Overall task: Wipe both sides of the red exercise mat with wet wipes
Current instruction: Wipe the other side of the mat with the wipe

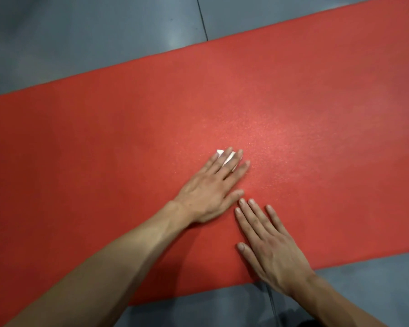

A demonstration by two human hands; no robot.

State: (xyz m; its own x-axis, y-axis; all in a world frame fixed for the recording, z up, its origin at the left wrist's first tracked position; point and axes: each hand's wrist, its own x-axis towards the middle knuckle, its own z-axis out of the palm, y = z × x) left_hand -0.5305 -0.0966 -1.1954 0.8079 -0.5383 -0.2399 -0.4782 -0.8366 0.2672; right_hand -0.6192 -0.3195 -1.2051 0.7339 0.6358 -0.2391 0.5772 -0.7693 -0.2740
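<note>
The red exercise mat lies flat on the floor and runs across the whole view, tilted up toward the right. My left hand lies palm down on the mat's middle with straight fingers, pressing a white wet wipe against the surface. Only small parts of the wipe show between and beyond the fingers. My right hand rests flat on the mat just to the right, near the mat's front edge, fingers spread and holding nothing.
Grey floor tiles surround the mat, with a dark seam running away at the top. A strip of grey floor also shows along the mat's near edge at the bottom.
</note>
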